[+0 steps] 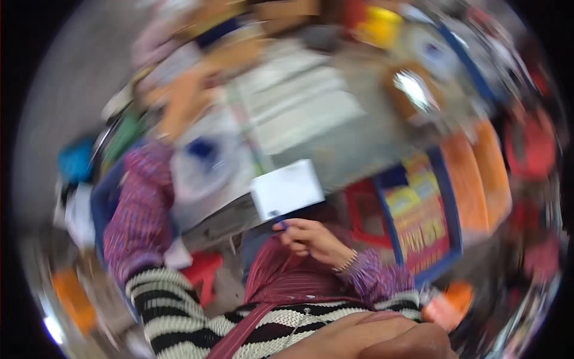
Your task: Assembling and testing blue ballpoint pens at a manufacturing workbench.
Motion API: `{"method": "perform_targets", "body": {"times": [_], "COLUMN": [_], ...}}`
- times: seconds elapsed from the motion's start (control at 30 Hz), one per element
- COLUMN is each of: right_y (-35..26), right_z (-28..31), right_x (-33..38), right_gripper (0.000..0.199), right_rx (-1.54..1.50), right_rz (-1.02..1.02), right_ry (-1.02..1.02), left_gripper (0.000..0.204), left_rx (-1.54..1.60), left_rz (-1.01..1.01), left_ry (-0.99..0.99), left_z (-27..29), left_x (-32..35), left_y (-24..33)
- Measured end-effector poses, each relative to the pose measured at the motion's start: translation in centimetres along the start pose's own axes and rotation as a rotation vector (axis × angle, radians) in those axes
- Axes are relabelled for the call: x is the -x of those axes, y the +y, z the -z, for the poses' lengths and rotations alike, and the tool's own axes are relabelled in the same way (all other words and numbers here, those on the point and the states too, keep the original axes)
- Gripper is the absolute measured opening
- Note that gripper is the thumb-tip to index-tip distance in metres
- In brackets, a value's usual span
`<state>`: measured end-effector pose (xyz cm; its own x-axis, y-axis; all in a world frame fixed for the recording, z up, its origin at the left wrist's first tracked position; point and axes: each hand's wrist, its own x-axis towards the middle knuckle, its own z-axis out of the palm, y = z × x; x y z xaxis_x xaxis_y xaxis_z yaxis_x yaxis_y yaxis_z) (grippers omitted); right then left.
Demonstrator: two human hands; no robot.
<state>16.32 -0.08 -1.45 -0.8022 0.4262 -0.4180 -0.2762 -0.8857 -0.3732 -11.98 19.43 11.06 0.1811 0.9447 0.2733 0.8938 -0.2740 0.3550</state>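
My left hand (186,99) stretches to the far left of the table, near a tan carton (236,51); motion smears its fingers, so I cannot make out what they touch. Close to my lap, my right hand (314,240) pinches a small dark blue piece (281,224), too blurred to name further. Just beyond it, a flat white rectangular piece (288,189) lies at the table's near edge. Between the hands sits a clear round container (206,158) with something dark blue inside.
White sheets (299,102) cover the middle of the grey table (353,152). A shiny brown item (415,93) and a yellow item (382,27) are farther right. Beside the table stand a blue crate (455,239) with yellow-and-red packaging, and orange bins (466,179).
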Motion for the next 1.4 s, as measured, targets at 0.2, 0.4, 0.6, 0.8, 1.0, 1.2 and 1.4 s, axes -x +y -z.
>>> {"method": "perform_targets", "body": {"times": [0.2,0.4,0.6,0.8,1.0,1.2,1.4], "right_y": [-0.8,-0.7,-0.2,-0.2,0.2,0.8,1.2], "right_z": [0.7,2.1,2.3,2.4,2.8,2.9,2.3], "right_x": [-0.5,0.1,-0.7,-0.6,-0.2,0.7,1.3], "right_gripper": [0.021,0.020,0.021,0.020,0.024,0.025,0.024], "right_rx": [0.047,0.013,0.017,0.004,0.021,0.021,0.050], "right_rz": [0.089,0.243,0.201,0.196,0.210,0.237,0.235], "right_ry": [0.021,0.079,0.076,0.070,0.061,0.046,0.038], "left_gripper": [0.047,0.033,0.033,0.029,0.022,0.029,0.021], "left_rx": [-0.288,-0.346,-0.279,-0.514,-0.561,-0.463,0.646], "left_rz": [-0.344,-0.128,-0.243,-0.298,-0.281,-0.182,-0.101], "left_ry": [0.096,0.062,0.170,0.118,0.166,0.176,-0.188], "left_z": [-4.1,-8.8,-9.2,-7.9,-8.1,-7.0,-5.7], "left_x": [-10.9,-16.5,-17.0,-15.6,-15.3,-13.3,-8.0], "left_y": [-10.6,-8.1,-11.3,-8.1,-7.5,-4.5,2.0]}}
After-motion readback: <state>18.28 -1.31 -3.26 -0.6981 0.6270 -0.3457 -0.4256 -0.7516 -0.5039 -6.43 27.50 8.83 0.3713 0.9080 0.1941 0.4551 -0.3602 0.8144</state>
